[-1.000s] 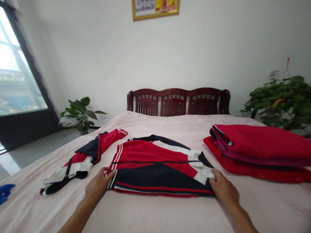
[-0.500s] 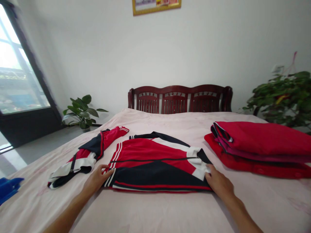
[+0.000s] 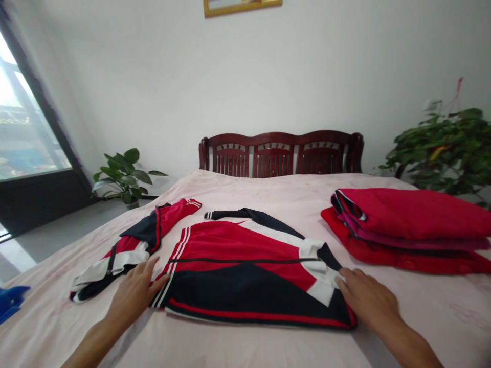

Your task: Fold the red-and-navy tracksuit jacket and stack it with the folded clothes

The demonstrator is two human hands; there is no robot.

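Observation:
A red, black and white zip jacket (image 3: pixel 245 271) lies flat on the pink bedsheet (image 3: pixel 268 194), zip running left to right. My left hand (image 3: pixel 132 294) rests flat with fingers spread at the jacket's striped left hem. My right hand (image 3: pixel 368 299) lies flat with fingers out on the white collar end at the right. A second garment in the same colours (image 3: pixel 130 245) lies crumpled to the left, just beyond my left hand.
A stack of folded red clothes (image 3: pixel 406 230) sits on the bed at the right. A dark wooden headboard (image 3: pixel 280 153) stands at the far end. Potted plants stand at the left (image 3: pixel 125 176) and right (image 3: pixel 448 148). A blue object (image 3: pixel 9 301) shows at the left edge.
The jacket has slid nearer to me and its near edge now lies askew. Both hands have drawn back with it and lie flatter.

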